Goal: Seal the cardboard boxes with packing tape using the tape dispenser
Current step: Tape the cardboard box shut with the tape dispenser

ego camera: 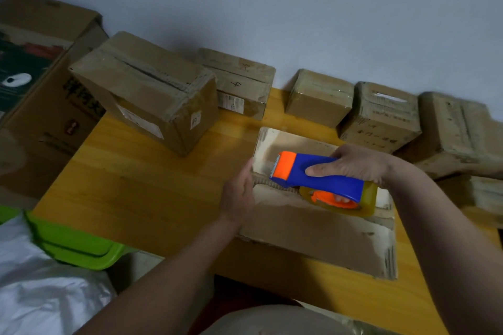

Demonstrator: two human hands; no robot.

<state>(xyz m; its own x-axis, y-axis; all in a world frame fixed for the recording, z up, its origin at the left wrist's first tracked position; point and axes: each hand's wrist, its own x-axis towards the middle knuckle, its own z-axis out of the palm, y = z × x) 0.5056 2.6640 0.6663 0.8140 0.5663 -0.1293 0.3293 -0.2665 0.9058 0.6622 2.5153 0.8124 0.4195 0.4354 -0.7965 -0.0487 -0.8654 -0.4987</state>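
A plain pale wall [299,8] rises beyond the hands, dimly lit. Beneath them lies an orange-yellow wooden table [141,193]. Left of the left hand sits what may be a green plastic bin [76,242].

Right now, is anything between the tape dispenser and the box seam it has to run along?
Nothing visible is. The right hand grips the tape dispenser directly over the flat box. The left hand rests at the box's left edge, beside the blade end rather than under it.
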